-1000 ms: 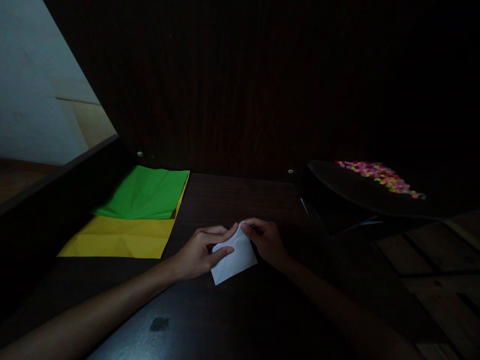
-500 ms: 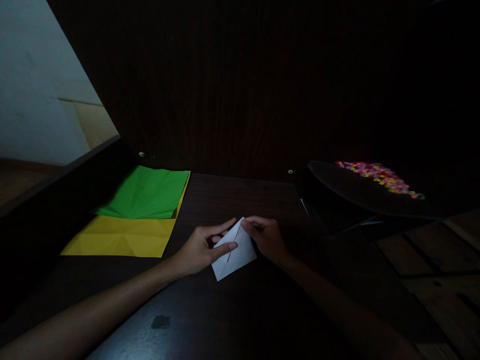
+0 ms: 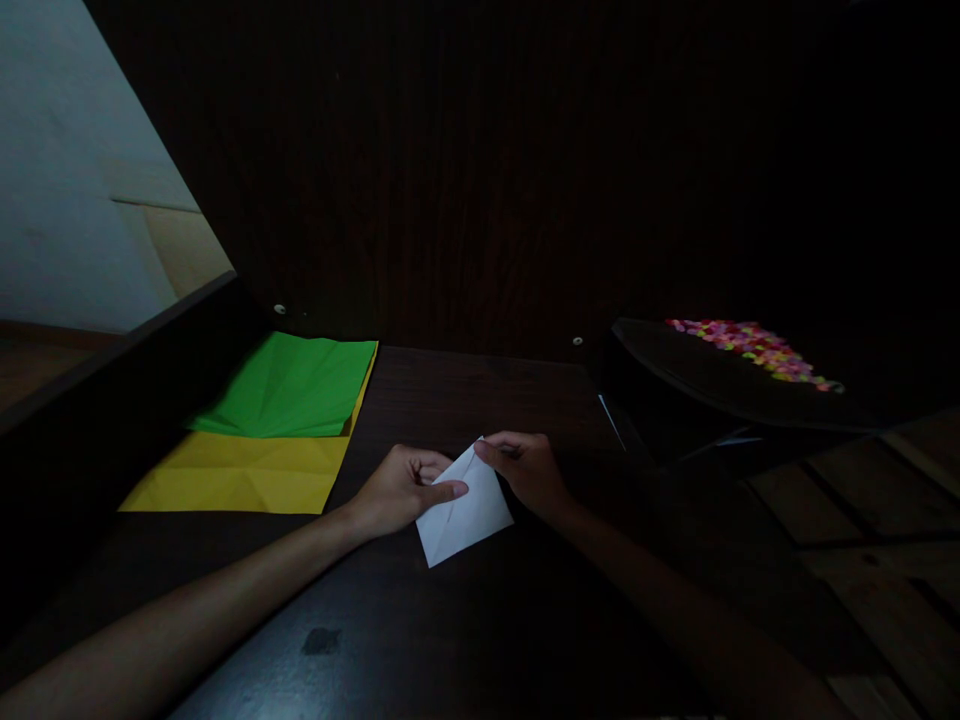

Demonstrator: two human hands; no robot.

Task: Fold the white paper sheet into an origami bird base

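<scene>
A folded white paper (image 3: 465, 512) is pinned flat on the dark tabletop (image 3: 465, 400) by the left hand (image 3: 401, 487), thumb stretched over it, while its top corner is pinched by the right hand (image 3: 525, 468). Green paper (image 3: 292, 385) and yellow paper (image 3: 240, 475) are stacked off left.

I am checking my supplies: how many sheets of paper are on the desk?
3: a green sheet lying on a yellow sheet at the left, and a white sheet under both hands.
</scene>
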